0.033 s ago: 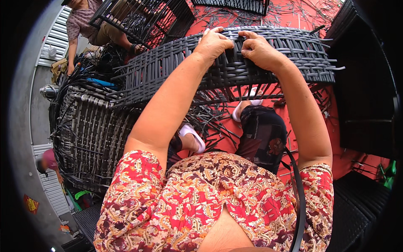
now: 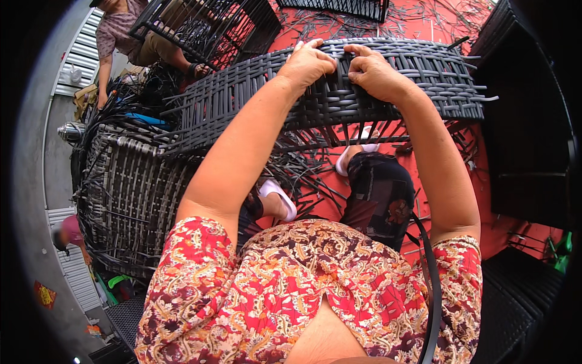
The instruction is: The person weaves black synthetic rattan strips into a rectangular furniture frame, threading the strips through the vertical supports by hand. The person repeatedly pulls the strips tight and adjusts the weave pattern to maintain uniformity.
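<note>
A long curved panel of dark grey wicker (image 2: 357,103) lies across in front of me, woven from round strands over upright rods. Loose strand ends stick out at its right end and its left end. On the upper middle of the weave is my left hand (image 2: 307,67), its fingers bent and closed on the strands. Close beside it, my right hand (image 2: 377,74) also presses the weave, its fingers curled and the thumb tucked under. Just what the fingertips grip is partly hidden. A narrow stretch of woven strands shows between the two hands.
A flat-strip woven piece (image 2: 133,200) stands at left beside a heap of black strips (image 2: 130,100). Another person (image 2: 121,36) sits by a black frame (image 2: 212,30) at far left. Cut strips litter the red floor (image 2: 315,206). Large dark furniture (image 2: 527,133) stands right.
My left forearm and hand have shifted very slightly to the left. The right hand and the wicker panel look the same.
</note>
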`<state>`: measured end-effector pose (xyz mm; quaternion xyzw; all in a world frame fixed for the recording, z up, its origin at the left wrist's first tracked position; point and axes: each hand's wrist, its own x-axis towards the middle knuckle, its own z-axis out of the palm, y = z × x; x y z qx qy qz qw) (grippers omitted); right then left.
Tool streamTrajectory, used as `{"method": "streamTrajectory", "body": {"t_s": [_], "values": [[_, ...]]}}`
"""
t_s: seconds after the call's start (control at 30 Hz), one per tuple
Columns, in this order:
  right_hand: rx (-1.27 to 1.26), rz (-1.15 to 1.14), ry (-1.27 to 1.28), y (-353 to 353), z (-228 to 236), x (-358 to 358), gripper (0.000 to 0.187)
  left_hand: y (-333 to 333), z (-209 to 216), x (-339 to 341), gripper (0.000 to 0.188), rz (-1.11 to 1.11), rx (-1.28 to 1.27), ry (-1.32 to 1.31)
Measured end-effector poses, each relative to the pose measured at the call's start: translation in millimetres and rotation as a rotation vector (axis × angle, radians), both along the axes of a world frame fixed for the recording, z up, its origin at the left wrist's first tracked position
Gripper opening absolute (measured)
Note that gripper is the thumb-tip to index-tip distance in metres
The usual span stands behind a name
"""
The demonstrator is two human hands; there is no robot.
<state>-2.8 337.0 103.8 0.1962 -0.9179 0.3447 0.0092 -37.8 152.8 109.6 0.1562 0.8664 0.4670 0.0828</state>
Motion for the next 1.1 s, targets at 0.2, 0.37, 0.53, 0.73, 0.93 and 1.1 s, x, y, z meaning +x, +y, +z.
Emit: {"method": "streamTrajectory", "body": {"t_s": [0.2,0.37,0.53,0.73,0.93,1.1], "values": [[0.049,-0.026,0.032,-1.8,1.1,4.5,0.013,-3.0,9.4,0.1,0.018,-0.175,-0.437,0.166],[0.093,-0.049,0.035,-3.1,0.1,7.4,0.014,3.8,19.6,-5.7,0.015,-0.254,-0.591,0.141],[0.074,-0.074,0.071,3.2,-18.8,5.0,0.017,24.2,25.6,4.7,0.020,-0.210,-0.816,0.263],[-0.108,-0.218,0.400,-4.8,-29.6,5.7,0.021,20.1,44.0,6.7,0.023,-0.274,-0.990,0.307],[-0.012,0.052,0.122,-30.5,-10.5,-1.9,0.022,-25.0,41.5,-2.1,0.015,-0.356,-0.490,0.019],[-0.200,-0.015,0.039,-30.7,-2.3,0.8,0.024,-51.8,4.2,-3.4,0.021,-0.145,-0.350,0.314]]}}
